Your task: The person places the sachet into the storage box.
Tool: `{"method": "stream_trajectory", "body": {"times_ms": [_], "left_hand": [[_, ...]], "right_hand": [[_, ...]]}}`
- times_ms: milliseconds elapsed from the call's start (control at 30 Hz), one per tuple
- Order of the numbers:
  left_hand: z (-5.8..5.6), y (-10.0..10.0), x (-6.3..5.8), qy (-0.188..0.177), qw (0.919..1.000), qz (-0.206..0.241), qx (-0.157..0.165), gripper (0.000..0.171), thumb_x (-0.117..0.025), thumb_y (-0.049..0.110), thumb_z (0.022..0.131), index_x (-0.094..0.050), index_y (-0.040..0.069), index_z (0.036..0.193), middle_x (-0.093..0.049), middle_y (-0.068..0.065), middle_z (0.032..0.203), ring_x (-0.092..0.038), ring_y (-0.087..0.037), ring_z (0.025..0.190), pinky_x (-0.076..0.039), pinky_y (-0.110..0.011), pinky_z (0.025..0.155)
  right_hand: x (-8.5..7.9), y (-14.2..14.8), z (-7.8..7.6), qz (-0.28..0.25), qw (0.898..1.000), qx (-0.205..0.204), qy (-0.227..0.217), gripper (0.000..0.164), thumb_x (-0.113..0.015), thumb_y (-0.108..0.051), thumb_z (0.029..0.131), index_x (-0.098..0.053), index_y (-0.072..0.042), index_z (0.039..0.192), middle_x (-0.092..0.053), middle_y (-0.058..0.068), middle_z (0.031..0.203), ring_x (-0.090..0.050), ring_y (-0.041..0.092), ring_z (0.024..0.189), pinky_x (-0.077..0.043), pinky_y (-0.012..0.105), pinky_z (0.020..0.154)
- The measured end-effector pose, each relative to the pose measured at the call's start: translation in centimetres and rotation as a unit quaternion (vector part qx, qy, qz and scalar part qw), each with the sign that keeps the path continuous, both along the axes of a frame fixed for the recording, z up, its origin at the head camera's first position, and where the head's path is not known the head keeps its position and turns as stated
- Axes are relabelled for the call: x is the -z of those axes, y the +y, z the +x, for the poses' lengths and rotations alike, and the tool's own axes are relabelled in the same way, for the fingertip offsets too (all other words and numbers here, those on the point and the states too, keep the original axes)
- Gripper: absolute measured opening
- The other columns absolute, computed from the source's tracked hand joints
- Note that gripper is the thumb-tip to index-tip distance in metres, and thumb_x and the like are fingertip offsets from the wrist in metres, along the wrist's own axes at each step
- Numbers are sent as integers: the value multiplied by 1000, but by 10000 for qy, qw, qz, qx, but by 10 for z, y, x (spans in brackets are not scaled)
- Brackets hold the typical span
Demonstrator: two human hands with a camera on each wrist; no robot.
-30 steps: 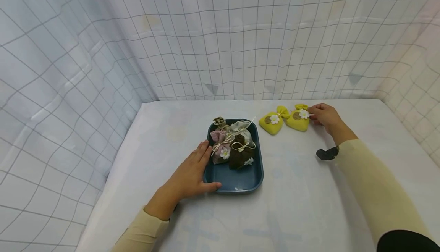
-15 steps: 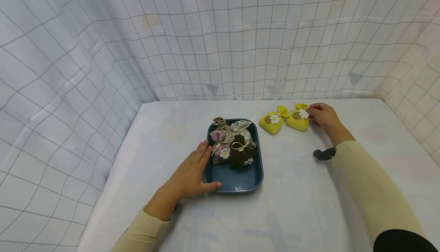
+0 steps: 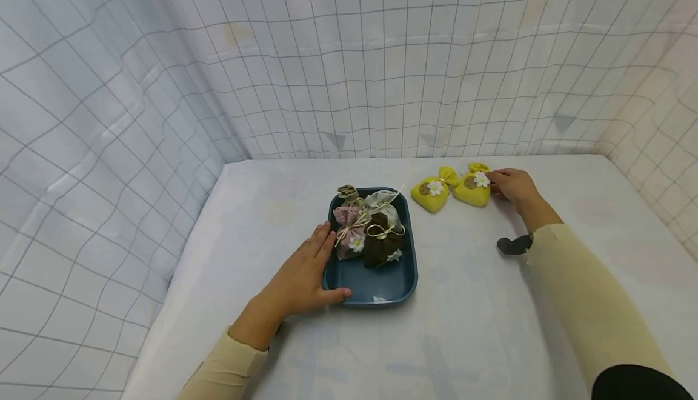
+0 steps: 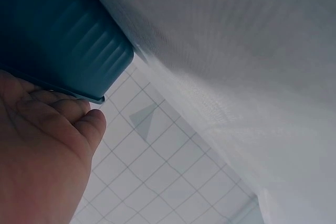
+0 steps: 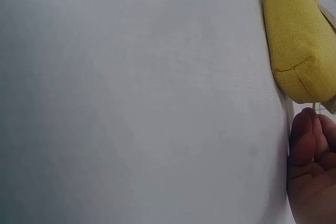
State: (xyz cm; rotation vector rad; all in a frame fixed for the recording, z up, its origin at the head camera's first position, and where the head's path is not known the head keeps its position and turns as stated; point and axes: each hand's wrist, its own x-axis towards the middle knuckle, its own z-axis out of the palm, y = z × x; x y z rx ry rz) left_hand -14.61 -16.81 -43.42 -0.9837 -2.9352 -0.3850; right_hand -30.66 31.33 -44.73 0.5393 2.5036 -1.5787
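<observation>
My left hand (image 3: 305, 274) lies against the left side of a dark blue tray (image 3: 376, 294), fingers extended along the rim and thumb over the front left corner. From below, the left wrist view shows the fingertips at the tray's rim (image 4: 79, 96). Cloth pouches fill the tray's back part: a pink one (image 3: 349, 239), a dark brown one (image 3: 376, 247) and a pale one (image 3: 384, 206). At the back right, my right hand (image 3: 515, 188) has its fingertips beside the white flower of a yellow pouch (image 3: 471, 191); in the right wrist view its curled fingers pinch a thin cord (image 5: 314, 106).
A second yellow pouch (image 3: 432, 197) with a white flower lies just left of the first, their tops touching. White cloth covers the table (image 3: 480, 303). A gridded white curtain (image 3: 382, 85) hangs close behind the table and along both sides.
My right hand has shifted slightly to the left, its fingers coming closer in to the yellow pouch's flower. The left hand and the tray have stayed where they were.
</observation>
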Motion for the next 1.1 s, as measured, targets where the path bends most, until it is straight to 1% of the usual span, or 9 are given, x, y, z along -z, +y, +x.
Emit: {"method": "stream_trajectory", "body": {"times_ms": [133, 300, 467, 600, 800, 1000, 1100], "left_hand": [[0, 0, 0, 3, 10000, 31, 2, 113, -58, 75, 83, -17, -1, 158, -9, -16, 165, -7, -28, 151, -22, -49, 117], [0, 0, 2, 1, 10000, 19, 10, 114, -58, 75, 83, -17, -1, 158, -8, -15, 165, -7, -28, 151, -22, -49, 117], [0, 0, 3, 4, 10000, 12, -7, 114, -57, 75, 83, -16, 0, 158, -8, -15, 165, -6, -27, 151, -22, -49, 117], [0, 0, 4, 19, 10000, -5, -20, 114, -57, 76, 83, -16, 0, 158, -8, -15, 165, -8, -27, 151, -22, -49, 117], [0, 1, 3, 42, 10000, 9, -11, 114, -58, 75, 83, -17, 0, 158, -9, -16, 165, -9, -29, 151, -23, -50, 116], [0, 2, 2, 1, 10000, -5, -7, 114, -58, 75, 83, -16, 0, 158, -8, -16, 165, -8, -28, 151, -22, -50, 117], [0, 1, 2, -12, 10000, -18, -25, 114, -57, 76, 83, -16, 1, 158, -8, -15, 165, -8, -28, 151, -22, -50, 117]], "right_hand": [[1, 0, 0, 4, 10000, -61, 28, 61, -51, -44, 102, -46, -2, 146, -50, 16, 136, -51, 23, 109, -45, 29, 86], [2, -3, 0, -242, 9992, -116, 303, 51, -53, -34, 103, -46, -2, 142, -52, 13, 126, -52, 23, 105, -47, 32, 87], [1, -4, 2, -487, 9971, -151, 569, 48, -54, -30, 103, -46, -2, 141, -51, 9, 125, -52, 20, 105, -48, 30, 86], [1, -7, 4, -542, 9953, -118, 790, 43, -54, -29, 103, -49, -2, 137, -52, 7, 122, -52, 17, 103, -49, 29, 83], [2, -8, 5, -618, 9922, 13, 1082, 38, -56, -29, 102, -52, -3, 130, -54, 6, 119, -53, 15, 102, -49, 28, 84], [1, -12, 7, -697, 9877, 94, 1395, 38, -56, -32, 102, -55, -3, 126, -56, 4, 117, -55, 13, 104, -48, 30, 87], [-1, -14, 9, -620, 9865, 87, 1510, 39, -55, -34, 102, -56, -3, 125, -56, 4, 117, -55, 13, 105, -48, 32, 89]]}}
